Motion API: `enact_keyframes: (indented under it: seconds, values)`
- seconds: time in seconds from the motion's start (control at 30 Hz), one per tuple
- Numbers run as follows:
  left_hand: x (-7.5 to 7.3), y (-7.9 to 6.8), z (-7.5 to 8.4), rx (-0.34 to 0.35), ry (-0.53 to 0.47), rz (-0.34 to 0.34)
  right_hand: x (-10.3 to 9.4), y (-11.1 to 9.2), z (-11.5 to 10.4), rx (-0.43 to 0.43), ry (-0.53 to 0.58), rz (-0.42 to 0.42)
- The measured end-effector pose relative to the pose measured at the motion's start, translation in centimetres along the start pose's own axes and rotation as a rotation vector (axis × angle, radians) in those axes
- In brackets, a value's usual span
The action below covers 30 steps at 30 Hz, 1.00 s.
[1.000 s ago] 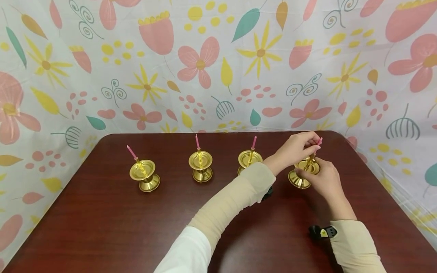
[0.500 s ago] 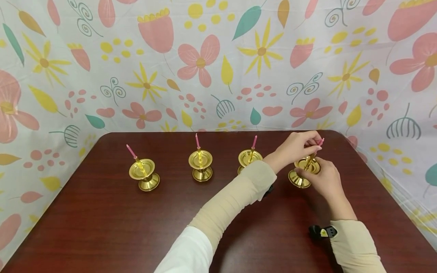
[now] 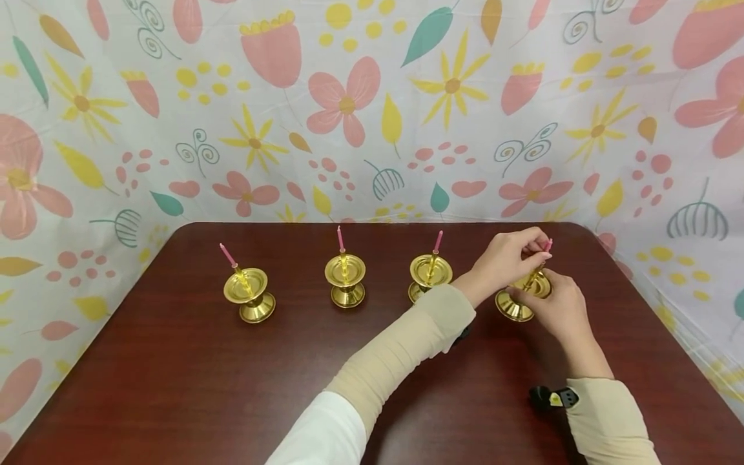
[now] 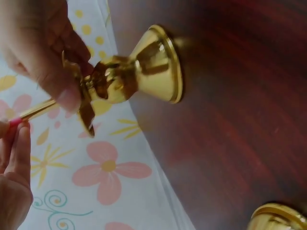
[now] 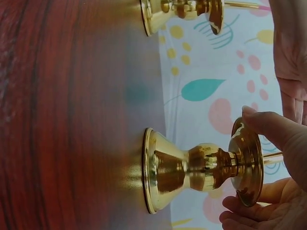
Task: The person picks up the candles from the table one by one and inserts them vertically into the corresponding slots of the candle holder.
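On the right of the table in the head view stands a brass candle holder [image 3: 516, 309] with a wide dish and a thin upright tube. My right hand [image 3: 560, 303] grips its dish by the rim, thumb on one side and fingers on the other, as the right wrist view shows. Above the dish, my left hand [image 3: 504, 259] pinches a pink candle [image 3: 548, 244] between thumb and fingers. In the left wrist view the lower end of the pink candle [image 4: 16, 122] meets the top of the brass tube [image 4: 38, 110]. The holder's base touches the table. Fingers hide most of the candle.
Three matching brass holders, a left one [image 3: 248, 290], a middle one [image 3: 345, 274] and a nearer one [image 3: 431, 270], each carry a pink candle. The left forearm crosses in front of the nearer one. A flowered cloth [image 3: 349, 129] hangs behind the dark table [image 3: 203, 387].
The head view has shifted slightly. Both hands keep nearly the same place on the candle and holder.
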<state>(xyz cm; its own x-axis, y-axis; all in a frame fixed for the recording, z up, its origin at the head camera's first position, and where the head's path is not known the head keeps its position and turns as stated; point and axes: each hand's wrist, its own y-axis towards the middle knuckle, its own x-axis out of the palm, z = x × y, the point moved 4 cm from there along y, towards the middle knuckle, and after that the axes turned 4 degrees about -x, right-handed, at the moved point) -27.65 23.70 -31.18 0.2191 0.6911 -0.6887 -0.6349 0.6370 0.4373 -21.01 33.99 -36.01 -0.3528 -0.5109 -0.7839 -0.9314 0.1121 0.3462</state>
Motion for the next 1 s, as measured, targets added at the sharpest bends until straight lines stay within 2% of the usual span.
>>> enact_keyframes:
  seconds: [0.1,0.3,0.4,0.67,0.87,1.0]
  values:
    - [0.0,0.2,0.1,-0.005,0.018,-0.008,0.0,0.0,0.2,-0.003,-0.002,0.007]
    - [0.1,0.8,0.2,0.004,0.101,-0.105,0.1,-0.2,0.3,-0.003,0.000,-0.001]
    - [0.1,0.9,0.4,0.025,0.135,-0.124,0.1,-0.1,0.2,-0.010,-0.005,-0.002]
    - [0.1,0.9,1.0,-0.022,0.190,-0.098,-0.1,0.2,0.2,0.001,-0.021,0.006]
    - [0.1,0.4,0.5,-0.070,0.136,-0.057,0.2,0.0,0.1,0.001,-0.011,0.001]
    - [0.0,0.4,0.5,-0.065,0.125,-0.059,0.1,0.0,0.1,-0.001,-0.011,0.007]
